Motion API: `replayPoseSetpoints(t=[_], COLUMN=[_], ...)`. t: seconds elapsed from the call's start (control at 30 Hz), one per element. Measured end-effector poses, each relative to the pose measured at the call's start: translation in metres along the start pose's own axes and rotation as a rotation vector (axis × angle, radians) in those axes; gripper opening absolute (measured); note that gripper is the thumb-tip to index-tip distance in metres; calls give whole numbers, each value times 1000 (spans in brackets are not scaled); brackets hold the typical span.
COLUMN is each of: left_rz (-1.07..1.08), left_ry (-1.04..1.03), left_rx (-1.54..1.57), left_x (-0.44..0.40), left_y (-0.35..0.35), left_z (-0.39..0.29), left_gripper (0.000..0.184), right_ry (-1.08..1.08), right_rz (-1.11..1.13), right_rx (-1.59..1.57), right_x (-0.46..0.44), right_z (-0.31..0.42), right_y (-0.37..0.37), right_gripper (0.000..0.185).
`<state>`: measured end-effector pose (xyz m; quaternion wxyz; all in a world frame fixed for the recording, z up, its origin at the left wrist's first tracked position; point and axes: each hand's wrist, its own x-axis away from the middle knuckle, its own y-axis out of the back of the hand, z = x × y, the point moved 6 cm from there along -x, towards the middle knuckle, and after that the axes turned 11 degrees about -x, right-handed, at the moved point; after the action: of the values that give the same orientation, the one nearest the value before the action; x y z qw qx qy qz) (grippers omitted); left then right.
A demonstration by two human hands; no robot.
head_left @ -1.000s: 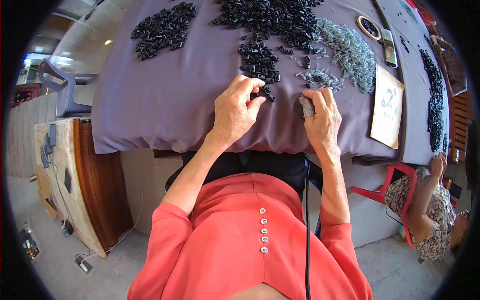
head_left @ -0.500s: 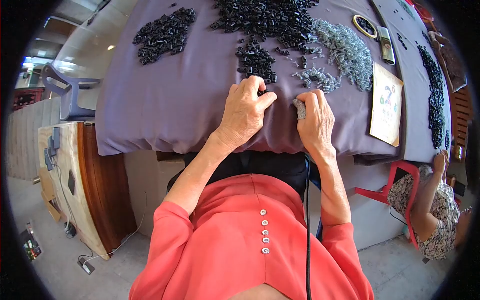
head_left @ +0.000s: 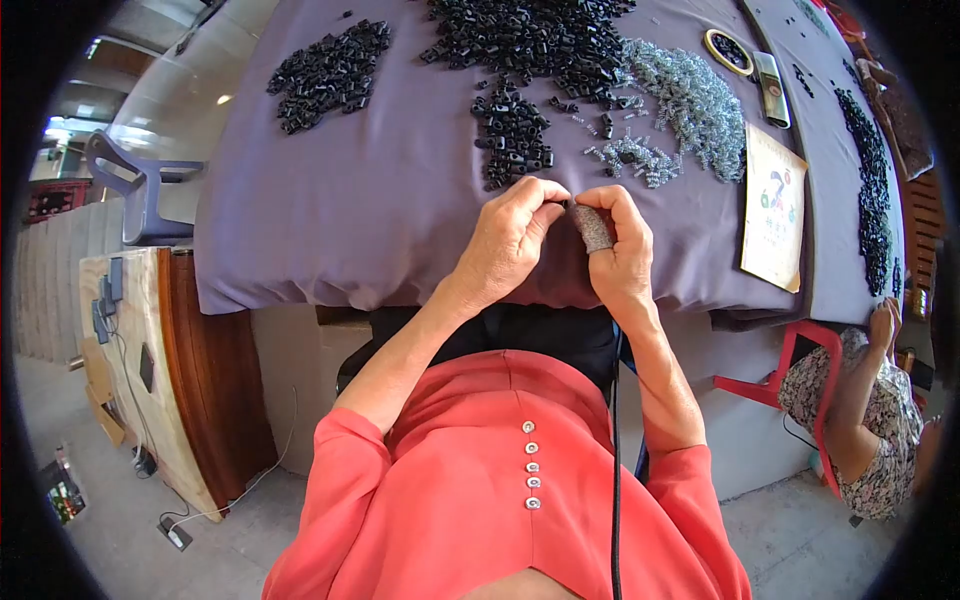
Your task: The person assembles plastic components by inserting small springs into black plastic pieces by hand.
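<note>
My left hand [head_left: 508, 238] is closed in a pinch, with a small black plastic piece [head_left: 566, 203] just showing at its fingertips. Right against it, my right hand [head_left: 621, 245] also pinches; whatever its fingertips hold is too small and hidden to make out. One right finger wears a grey wrap [head_left: 594, 229]. Beyond my left hand lies a small heap of black plastic pieces [head_left: 512, 130], running back toward a larger black heap [head_left: 530, 40]. Small clear-silver springs [head_left: 690, 105] are piled beyond my right hand, with some scattered nearer me.
Another black heap [head_left: 330, 75] lies left on the purple cloth [head_left: 400, 220]. A tape roll [head_left: 729, 52], a slim case [head_left: 771, 90] and a printed paper sheet [head_left: 773, 210] lie right. Another person [head_left: 860, 420] sits at right by a row of black pieces [head_left: 868, 190].
My left hand has drawn back from the small black heap with a black piece. My right hand has moved left, and both hands' fingertips now meet.
</note>
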<state>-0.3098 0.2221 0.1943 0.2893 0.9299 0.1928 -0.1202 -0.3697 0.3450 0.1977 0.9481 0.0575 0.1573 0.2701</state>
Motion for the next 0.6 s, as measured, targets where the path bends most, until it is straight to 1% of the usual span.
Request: replayPoseSetpoints(t=[0.13,0.23,0.33,0.37,0.53,0.6], left_rz=[26,42,32,25,68,98], left_ry=[120,153,105,81,153,189], left_rx=[69,102,76,60,132,191], left_x=[4,4,2,2,4,4], left_y=[-7,-7,-7,-7,-8,-8], left_z=[5,7,7,6,9,10], left_gripper=[12,13,13,13,12,13], right_ry=[-118,-92,26,27,63,-9], right_rz=[-33,-13,16,18,21,-27], right_rx=[-136,-124,-40,-24,14,-87], right_x=[2,1,-2,-1,-1,1], right_z=[-11,-8,-4,-4,-1,-4], right_y=[4,1,-1,-1,-2,-2], right_gripper=[37,35,34,34,30,28])
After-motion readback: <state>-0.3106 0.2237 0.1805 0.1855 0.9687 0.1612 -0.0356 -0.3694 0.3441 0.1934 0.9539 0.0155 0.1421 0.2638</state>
